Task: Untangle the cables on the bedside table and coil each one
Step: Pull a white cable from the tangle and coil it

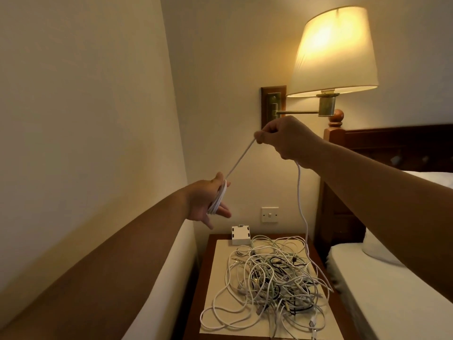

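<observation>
The left hand is spread, 1 white cable looped round it; the right hand pinches it above. Keep tension even (the tail below may snag in the tangle).

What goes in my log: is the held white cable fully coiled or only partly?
Partly coiled. Several loops wrap the left hand, but the white cable runs through the right hand down to the table.

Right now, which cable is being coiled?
The white cable looped round the left hand and pinched by the right hand; the rest lie in the tangle on the table.
</observation>
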